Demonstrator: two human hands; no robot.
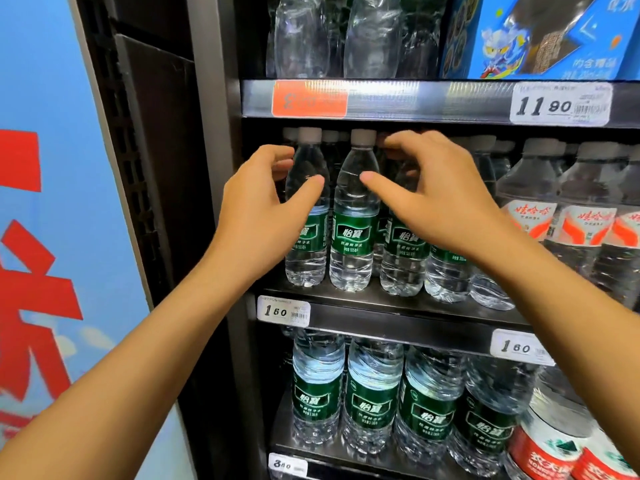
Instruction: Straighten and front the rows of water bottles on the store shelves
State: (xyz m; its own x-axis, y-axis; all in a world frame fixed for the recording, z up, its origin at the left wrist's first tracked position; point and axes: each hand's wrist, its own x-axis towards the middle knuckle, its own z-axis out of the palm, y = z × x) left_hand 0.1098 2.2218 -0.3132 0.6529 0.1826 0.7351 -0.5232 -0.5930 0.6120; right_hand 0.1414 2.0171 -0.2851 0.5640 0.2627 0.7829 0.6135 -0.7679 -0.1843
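A: What sits on the middle shelf (398, 306)?
B: A front row of small bottles (353, 216) at frame centre, more rows behind; wider bottles (530, 199) to their right.
A: Above and below?
B: Boxes (540, 36) upper right on the top shelf (415, 102); large bottles (372, 393) lower centre on the bottom shelf (346, 452).

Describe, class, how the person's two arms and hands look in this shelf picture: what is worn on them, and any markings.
Both forearms are bare as far as the view shows; no sleeve edge comes into view. The left hand and right hand wear no gloves. No watch, bracelet or ring shows on the visible wrists and fingers. No tattoos, plasters or other markings are visible. The fingernails that show look short and unpainted.
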